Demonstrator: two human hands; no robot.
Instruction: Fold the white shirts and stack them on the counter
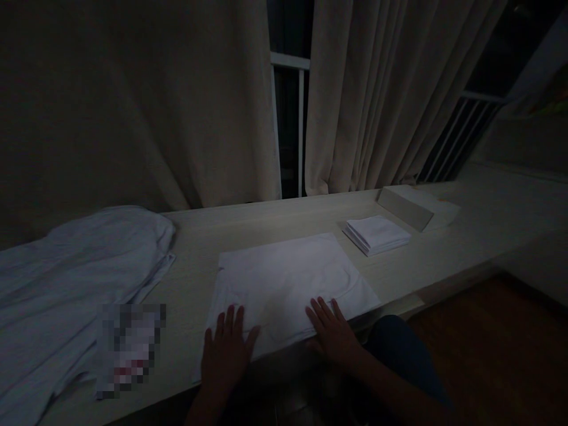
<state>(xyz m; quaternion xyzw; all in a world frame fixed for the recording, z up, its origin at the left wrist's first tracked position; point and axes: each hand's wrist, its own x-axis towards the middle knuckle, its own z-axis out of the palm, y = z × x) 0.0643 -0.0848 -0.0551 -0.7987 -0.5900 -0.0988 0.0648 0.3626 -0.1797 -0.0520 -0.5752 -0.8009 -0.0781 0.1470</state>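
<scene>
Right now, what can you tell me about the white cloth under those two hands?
The white cloth looks like soft fabric, lightly creased, spread flat in a roughly four-sided shape on the pale ledge. Its near edge lies along the ledge's front. The left hand and the right hand rest palm-down on its near part.

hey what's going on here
A person has the left hand and right hand palm down, fingers spread, at the near edge of a white cloth lying flat on a pale ledge. To the right sits a folded white stack, with a pale box beyond it. A larger, rumpled white cloth heap lies on the left.
</scene>
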